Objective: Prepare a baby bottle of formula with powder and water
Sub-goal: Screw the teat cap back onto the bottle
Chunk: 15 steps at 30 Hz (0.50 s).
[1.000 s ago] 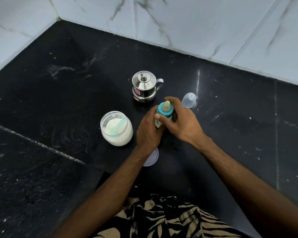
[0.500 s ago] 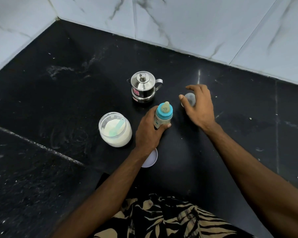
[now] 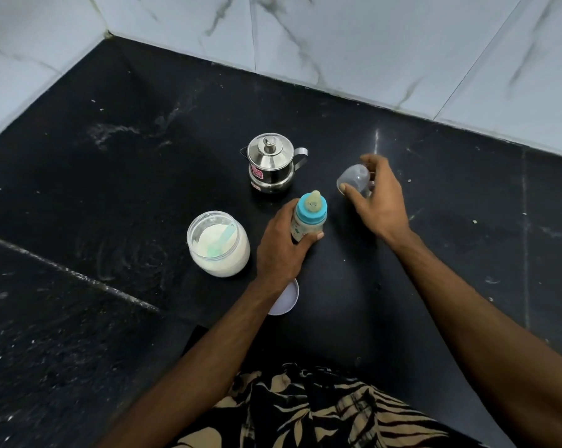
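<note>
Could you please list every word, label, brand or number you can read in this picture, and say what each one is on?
No text can be read here.
Steel pot: a red and white sticker low on its front, print too blurred to read.
Baby bottle, held by the left hand: small green markings on its side, too small to read.
Clear cap in the right hand: no marking visible.
Powder jar: no label visible.

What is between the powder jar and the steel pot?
In the head view, only bare black counter lies between the powder jar and the steel pot; nothing stands there.
</note>
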{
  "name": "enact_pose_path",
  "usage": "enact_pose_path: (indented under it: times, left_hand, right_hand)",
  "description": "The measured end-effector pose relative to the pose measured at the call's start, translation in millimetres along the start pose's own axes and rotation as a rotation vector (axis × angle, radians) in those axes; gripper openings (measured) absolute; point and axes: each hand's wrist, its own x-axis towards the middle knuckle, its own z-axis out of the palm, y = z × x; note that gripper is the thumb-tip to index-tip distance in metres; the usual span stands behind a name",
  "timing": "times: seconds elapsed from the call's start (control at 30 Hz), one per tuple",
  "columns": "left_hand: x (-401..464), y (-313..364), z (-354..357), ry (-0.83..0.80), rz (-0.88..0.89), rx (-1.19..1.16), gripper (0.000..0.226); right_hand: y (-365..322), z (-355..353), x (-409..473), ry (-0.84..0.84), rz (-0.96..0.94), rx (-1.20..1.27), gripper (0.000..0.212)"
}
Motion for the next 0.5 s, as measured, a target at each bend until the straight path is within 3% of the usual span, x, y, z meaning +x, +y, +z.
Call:
enact_pose_path:
  times: [0.17, 0.5]
  left_hand:
    - [0.0, 1.8, -0.2, -0.010, -0.009, -0.019, 0.068]
    - [-0.8, 3.8, -1.6, -0.004, -0.017, -0.039, 0.065]
  right_hand:
    - [-57.6, -26.0, -27.4, 0.025, -0.156, 0.282, 0.046]
    - [-63.4, -6.5, -46.8, -0.122, -0.451, 0.122, 0.047]
